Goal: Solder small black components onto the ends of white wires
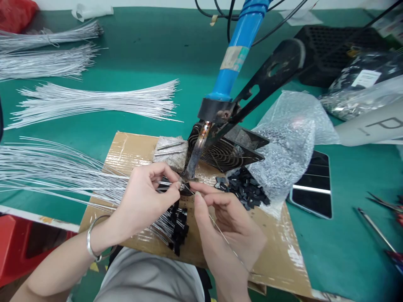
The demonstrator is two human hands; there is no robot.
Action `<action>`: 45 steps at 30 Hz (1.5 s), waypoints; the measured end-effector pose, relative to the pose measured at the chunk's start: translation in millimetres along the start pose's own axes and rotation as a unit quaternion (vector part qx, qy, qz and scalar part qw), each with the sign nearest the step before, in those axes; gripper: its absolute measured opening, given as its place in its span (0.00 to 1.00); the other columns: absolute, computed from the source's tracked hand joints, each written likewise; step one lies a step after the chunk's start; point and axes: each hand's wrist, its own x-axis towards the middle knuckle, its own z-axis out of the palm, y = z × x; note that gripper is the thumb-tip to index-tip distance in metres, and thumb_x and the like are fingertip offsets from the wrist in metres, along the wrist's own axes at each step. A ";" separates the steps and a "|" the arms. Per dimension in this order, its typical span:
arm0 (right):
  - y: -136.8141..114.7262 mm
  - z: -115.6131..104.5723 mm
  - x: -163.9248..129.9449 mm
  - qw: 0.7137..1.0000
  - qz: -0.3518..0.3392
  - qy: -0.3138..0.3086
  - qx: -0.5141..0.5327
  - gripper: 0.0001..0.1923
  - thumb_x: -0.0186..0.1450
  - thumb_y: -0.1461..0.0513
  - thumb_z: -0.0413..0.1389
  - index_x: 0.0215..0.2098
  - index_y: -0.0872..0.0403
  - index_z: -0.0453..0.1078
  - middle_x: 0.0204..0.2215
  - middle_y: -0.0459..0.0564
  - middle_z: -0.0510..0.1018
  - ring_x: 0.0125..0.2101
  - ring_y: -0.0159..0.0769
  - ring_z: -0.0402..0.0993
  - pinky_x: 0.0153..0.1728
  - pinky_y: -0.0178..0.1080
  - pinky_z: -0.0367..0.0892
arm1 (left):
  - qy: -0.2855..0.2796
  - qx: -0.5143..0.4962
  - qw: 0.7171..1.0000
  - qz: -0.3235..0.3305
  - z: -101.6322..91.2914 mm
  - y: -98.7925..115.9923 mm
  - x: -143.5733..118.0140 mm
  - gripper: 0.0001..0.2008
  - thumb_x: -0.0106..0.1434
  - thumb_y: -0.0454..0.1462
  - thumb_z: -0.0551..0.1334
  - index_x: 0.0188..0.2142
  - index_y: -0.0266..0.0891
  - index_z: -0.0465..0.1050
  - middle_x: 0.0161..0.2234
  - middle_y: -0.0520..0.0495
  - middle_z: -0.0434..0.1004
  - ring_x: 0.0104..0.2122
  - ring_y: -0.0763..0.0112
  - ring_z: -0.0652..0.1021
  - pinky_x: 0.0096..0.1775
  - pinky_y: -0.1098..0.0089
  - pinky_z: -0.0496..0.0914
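My left hand (146,199) is closed in a pinch on the end of a white wire, just below the tip of a soldering iron (195,155). The exact part between those fingertips is too small to make out. My right hand (228,226) grips a thin strand of solder wire (226,241) between thumb and fingers; its end points at the left fingertips. Beneath the left hand lie white wires (103,180) with black connector pieces (179,230) at their ends. Loose small black parts (245,188) are heaped right of the iron.
A cardboard sheet (277,260) covers the work spot. Behind the iron stands a black fan (223,155), beside a grey pad (171,157). Bundles of white wires (94,100) lie at left. A bubble-wrap bag (286,134), a phone (313,184) and tweezers (378,228) are at right.
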 end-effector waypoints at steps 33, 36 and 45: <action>52.3 -16.9 21.1 0.931 -0.132 -0.057 -0.335 0.10 0.72 0.56 0.58 0.37 0.53 0.74 0.31 0.54 0.80 0.36 0.49 0.71 0.39 0.49 0.68 | -0.011 0.080 0.997 -0.007 -16.2 -29.2 -25.6 0.09 0.62 0.42 0.65 0.31 0.39 0.78 0.34 0.44 0.82 0.21 0.75 0.61 0.25 0.68 0.53; 49.8 -14.5 19.1 0.957 -0.084 -0.041 -0.274 0.06 0.68 0.58 0.61 0.35 0.51 0.73 0.32 0.51 0.80 0.36 0.46 0.75 0.39 0.48 0.71 | -0.010 0.085 0.996 0.001 -16.9 -30.4 -27.1 0.09 0.63 0.42 0.65 0.31 0.39 0.78 0.35 0.44 0.83 0.21 0.76 0.59 0.25 0.69 0.54; 27.5 -2.1 15.1 0.995 0.084 -0.033 0.034 0.07 0.64 0.60 0.65 0.41 0.51 0.77 0.37 0.50 0.85 0.37 0.39 0.83 0.42 0.41 0.79 | -0.016 0.096 0.995 0.014 -20.5 -33.9 -33.3 0.09 0.64 0.41 0.65 0.31 0.39 0.78 0.34 0.43 0.83 0.22 0.74 0.65 0.25 0.70 0.57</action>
